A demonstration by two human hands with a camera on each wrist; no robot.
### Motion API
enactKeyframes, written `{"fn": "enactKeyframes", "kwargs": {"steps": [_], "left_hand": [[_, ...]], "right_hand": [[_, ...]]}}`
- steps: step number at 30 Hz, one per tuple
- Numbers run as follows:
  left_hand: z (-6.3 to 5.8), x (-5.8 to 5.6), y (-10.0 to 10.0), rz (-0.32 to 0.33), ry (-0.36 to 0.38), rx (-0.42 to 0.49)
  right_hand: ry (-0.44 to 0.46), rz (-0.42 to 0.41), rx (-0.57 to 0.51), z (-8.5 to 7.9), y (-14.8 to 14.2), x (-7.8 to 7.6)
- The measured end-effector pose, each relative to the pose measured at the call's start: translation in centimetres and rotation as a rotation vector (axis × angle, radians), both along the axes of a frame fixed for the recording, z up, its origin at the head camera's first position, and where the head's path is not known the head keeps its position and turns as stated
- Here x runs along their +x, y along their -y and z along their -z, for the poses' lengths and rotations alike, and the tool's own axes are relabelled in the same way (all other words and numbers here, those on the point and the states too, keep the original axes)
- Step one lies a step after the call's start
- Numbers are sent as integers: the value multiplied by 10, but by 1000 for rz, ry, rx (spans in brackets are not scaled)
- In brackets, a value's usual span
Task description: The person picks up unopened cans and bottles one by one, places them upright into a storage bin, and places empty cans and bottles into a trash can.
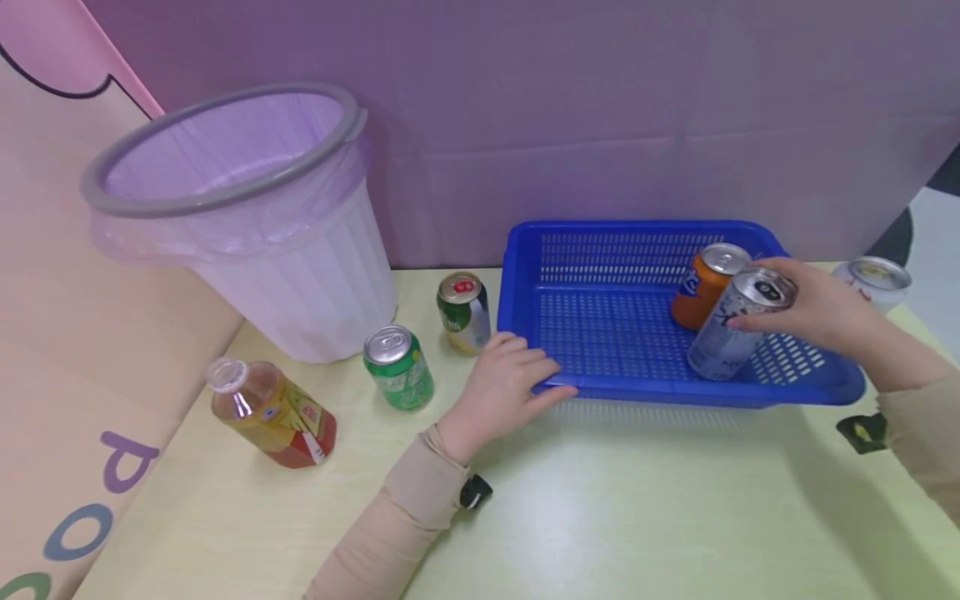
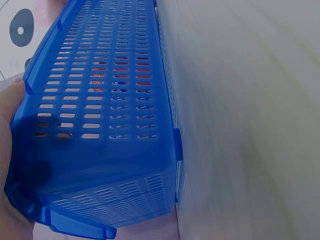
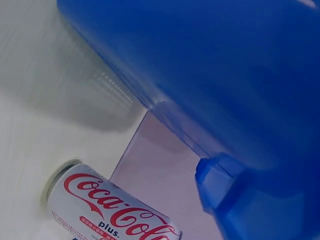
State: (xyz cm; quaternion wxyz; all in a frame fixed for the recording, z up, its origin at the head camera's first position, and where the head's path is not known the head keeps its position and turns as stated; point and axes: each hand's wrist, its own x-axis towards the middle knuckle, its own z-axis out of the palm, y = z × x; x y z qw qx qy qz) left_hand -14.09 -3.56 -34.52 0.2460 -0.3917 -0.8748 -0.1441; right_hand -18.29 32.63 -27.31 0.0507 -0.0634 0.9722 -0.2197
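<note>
A blue plastic basket stands on the table. My left hand grips its near left corner, fingers over the rim and thumb along the front edge; the left wrist view shows part of this hand at the slotted basket wall. Inside the basket, at its right end, my right hand holds a tall silver-white can between thumb and fingers, slightly tilted. Right behind that can is an orange soda can. The right wrist view shows the basket's outside, with the right hand's grip hidden.
Left of the basket stand a dark green can, a light green can and a bottle of reddish drink. A lined white bin is behind them. Past the basket's right end is a white Coca-Cola plus can.
</note>
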Motion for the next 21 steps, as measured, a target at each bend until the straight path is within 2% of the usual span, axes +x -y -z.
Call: {"fn": "enactKeyframes", "kwargs": {"steps": [3,8,21], "left_hand": [[0,0,0,-2,-2,0],[0,0,0,-2,-12,2],[-1,1,-2,-4,-16,-2]], "right_hand": [[8,1,-33,1,-2,2],[-32,4,-113,4,-4,10],[-163,237,-217,20,6,39]]}}
